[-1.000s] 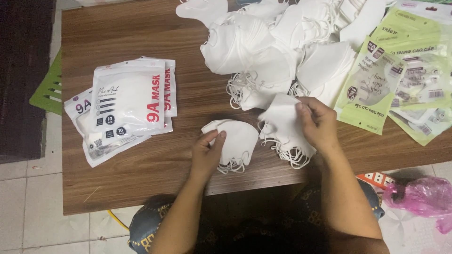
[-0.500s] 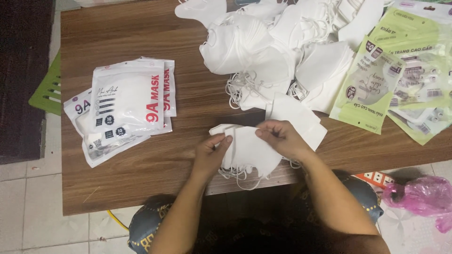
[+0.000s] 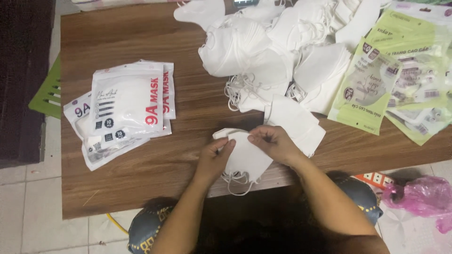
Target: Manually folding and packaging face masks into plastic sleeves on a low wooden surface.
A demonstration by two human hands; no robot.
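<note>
white mask stack [image 3: 245, 157] pinched between left hand [image 3: 214, 160], right hand [image 3: 275, 143] fingers

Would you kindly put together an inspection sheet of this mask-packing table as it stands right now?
Surface: wooden table, brown, bare at its near left.
Job's things: small stack of folded white face masks at the near edge, ear loops hanging over it; second small stack just behind.
Clutter: heap of loose white masks at the far side; white sealed mask packets on the left; green mask pouches on the right.
Grippers: left hand and right hand both pinch the near stack.
Cables: nothing seen.
Surroundings: tiled floor, green plastic stool on the left, pink plastic bag at lower right.
</note>
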